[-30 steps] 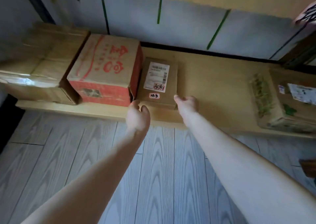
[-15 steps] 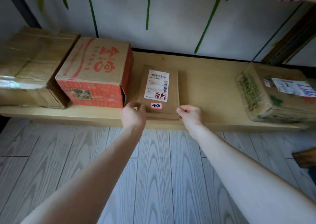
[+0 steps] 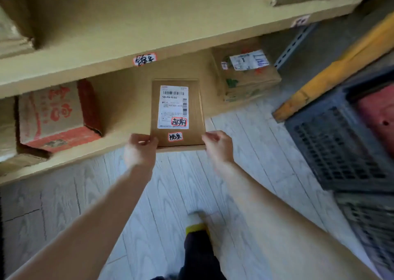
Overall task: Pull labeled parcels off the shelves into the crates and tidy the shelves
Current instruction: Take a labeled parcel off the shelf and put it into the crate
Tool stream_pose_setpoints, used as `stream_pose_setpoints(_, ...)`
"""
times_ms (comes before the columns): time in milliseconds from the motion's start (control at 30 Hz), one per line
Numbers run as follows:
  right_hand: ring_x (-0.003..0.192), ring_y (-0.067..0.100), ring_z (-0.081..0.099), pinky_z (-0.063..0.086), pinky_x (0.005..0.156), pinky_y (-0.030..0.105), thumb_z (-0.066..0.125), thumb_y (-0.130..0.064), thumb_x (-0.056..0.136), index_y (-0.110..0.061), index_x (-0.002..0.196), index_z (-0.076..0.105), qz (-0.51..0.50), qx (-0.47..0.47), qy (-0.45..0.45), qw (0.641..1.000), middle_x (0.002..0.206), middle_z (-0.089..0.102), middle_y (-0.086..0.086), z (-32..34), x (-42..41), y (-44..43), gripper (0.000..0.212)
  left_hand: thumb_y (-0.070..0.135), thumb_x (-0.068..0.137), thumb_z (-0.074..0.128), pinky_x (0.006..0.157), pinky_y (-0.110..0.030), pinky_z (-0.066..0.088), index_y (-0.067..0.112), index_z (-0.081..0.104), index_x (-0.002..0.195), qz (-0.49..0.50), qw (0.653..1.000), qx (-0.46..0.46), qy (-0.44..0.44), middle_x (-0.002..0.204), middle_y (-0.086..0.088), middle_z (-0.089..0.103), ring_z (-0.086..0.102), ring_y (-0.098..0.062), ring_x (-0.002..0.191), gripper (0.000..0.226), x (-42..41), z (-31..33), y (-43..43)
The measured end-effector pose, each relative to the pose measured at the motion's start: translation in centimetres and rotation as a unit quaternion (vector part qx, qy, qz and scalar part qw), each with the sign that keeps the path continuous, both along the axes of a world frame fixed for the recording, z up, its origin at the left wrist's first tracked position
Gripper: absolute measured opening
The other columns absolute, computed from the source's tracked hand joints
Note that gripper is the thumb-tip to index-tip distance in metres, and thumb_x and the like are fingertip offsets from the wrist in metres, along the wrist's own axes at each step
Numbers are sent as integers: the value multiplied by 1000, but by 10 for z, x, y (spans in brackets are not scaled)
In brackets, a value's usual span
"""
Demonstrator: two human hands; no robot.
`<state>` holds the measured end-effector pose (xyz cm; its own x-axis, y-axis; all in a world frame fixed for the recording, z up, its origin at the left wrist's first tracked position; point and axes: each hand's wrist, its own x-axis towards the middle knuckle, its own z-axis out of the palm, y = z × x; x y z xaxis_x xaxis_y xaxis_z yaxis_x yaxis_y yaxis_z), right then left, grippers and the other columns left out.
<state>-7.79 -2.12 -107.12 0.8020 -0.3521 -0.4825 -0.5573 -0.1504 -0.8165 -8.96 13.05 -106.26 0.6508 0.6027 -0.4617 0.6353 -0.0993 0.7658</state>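
Observation:
A flat brown cardboard parcel (image 3: 196, 109) with a white shipping label and two red-edged handwritten stickers is held up in front of the low shelf (image 3: 119, 109). My left hand (image 3: 139, 149) grips its near left corner. Its near right corner is held by my right hand (image 3: 217, 144). The parcel's near edge sticks out past the shelf's front, over the floor. A dark grey slatted crate (image 3: 334, 143) stands on the floor to the right, with something red (image 3: 379, 109) inside.
A red-and-tan printed box (image 3: 55, 115) sits on the low shelf to the left. A labelled brown box (image 3: 245, 74) sits to the right. An upper shelf (image 3: 128, 45) with a sticker overhangs. A second crate (image 3: 373, 226) and a yellow beam (image 3: 341, 66) are on the right.
Both hands have closed on the flat parcel and lifted it off the low shelf toward me. My view has swung down and right, showing the crates and my foot.

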Motion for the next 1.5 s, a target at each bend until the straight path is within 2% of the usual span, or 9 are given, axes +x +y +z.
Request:
stream_pose_setpoints(267,62,5,50,50,64,29,65,-19,84,-17,76,59,-231,122,68,963,67,53,-4,168,-152,-177,9,11,84,65,69,-32,47,13,55,79,-208,964,-150,72,76,-13,59,54,-21,64,12,-85,151,-169)
stream_pose_setpoints(367,72,17,51,53,81,40,62,-16,85,2,95,58,-307,140,88,937,79,50,15,208,-199,-247,21,11,83,66,86,-38,48,13,57,82,-277,940,-181,78,89,-13,62,58,-26,84,9,-112,190,-247)
stream_pose_setpoints(467,84,28,54,52,71,31,62,-11,85,-5,84,61,-398,152,78,901,90,51,30,230,-234,-315,6,12,82,68,91,-38,48,11,57,91,-328,923,-183,83,92,-9,62,58,-24,91,14,-130,213,-327)
stream_pose_setpoints(567,88,21,59,52,75,32,62,-9,85,-15,79,60,-458,194,50,866,83,62,6,235,-263,-385,9,14,81,69,89,-37,48,15,58,86,-366,910,-175,89,89,-2,62,59,-22,91,13,-144,222,-408)
stream_pose_setpoints(700,86,18,62,52,69,26,61,-13,86,-14,89,61,-474,226,65,848,93,64,5,228,-297,-476,3,13,82,67,88,-37,49,17,57,88,-405,895,-151,112,89,2,62,60,-21,92,12,-161,218,-510)
stream_pose_setpoints(833,82,20,63,53,77,30,65,-14,84,-16,112,58,-458,257,83,847,99,67,4,212,-314,-555,29,11,83,65,83,-34,48,12,57,91,-406,888,-156,148,95,-5,62,58,-21,92,11,-167,196,-598)
stream_pose_setpoints(1167,81,24,64,55,68,26,53,0,89,-6,129,46,-551,311,113,766,101,63,13,67,-264,-695,40,4,92,49,59,-32,51,0,57,87,-284,870,-231,331,81,-15,60,56,-22,68,11,-133,49,-777)
stream_pose_setpoints(1267,92,26,64,53,67,24,54,-2,90,-9,128,48,-573,293,120,756,114,61,16,4,-237,-729,40,3,90,53,67,-33,50,-6,54,111,-283,878,-215,321,96,-19,58,58,-26,75,22,-112,-12,-820)
stream_pose_setpoints(1500,91,25,65,56,66,22,57,-1,88,-13,123,52,-631,314,79,705,108,62,9,-95,-176,-791,37,-6,86,54,55,-34,52,-8,57,101,-297,888,-198,288,92,-21,60,58,-25,67,16,-60,-106,-886)
